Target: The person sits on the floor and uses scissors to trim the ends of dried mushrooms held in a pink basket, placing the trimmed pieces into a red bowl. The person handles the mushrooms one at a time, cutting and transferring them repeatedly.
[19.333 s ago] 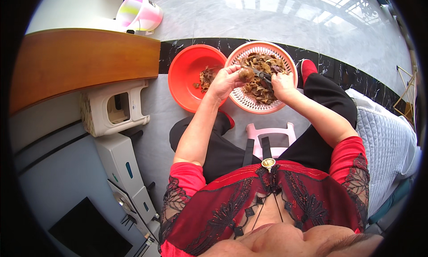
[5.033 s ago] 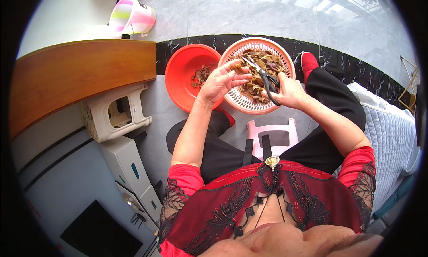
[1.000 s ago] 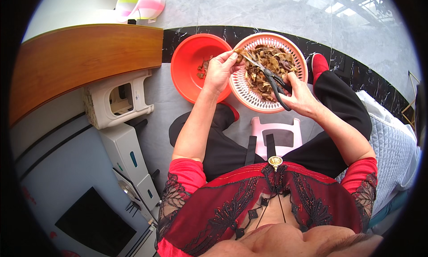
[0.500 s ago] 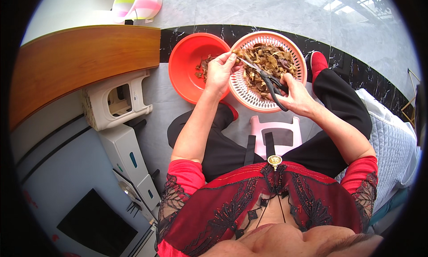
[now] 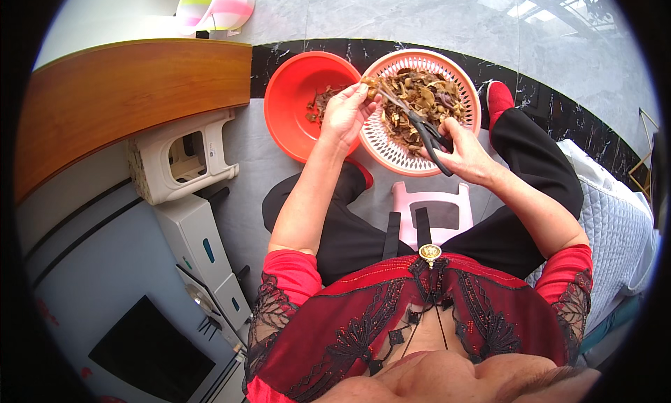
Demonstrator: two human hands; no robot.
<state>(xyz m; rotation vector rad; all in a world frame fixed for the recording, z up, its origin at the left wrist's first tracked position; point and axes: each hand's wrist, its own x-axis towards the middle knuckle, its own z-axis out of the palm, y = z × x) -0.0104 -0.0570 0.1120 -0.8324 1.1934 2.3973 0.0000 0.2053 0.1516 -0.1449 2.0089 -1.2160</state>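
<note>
My left hand [image 5: 344, 116] pinches a brown dried mushroom [image 5: 371, 86] between thumb and fingertips, above where the red basin and the basket meet. In my right hand [image 5: 465, 153] is a pair of scissors [image 5: 424, 128] with dark handles, fingers through the loops. The blades point up and left, their tips by the mushroom; whether they touch it I cannot tell. Below the scissors stands a pink-rimmed basket [image 5: 375, 142] with a white slotted inside, heaped with brown dried mushrooms [image 5: 424, 96]. Small brown scraps [image 5: 318, 108] lie in the red basin [image 5: 290, 89], partly hidden by my left hand.
A pink plastic stool [image 5: 433, 237] stands between my legs. To the left are a wooden board [image 5: 140, 78] and a cream plastic stool [image 5: 183, 158]. A quilted pale cover [image 5: 608, 214] hangs at the right. A multicoloured bin [image 5: 215, 8] stands at the far left.
The scissor tips have shifted slightly up and right beside the mushroom. The mushroom has turned a little in my left fingertips. Basket and basin stand where they were.
</note>
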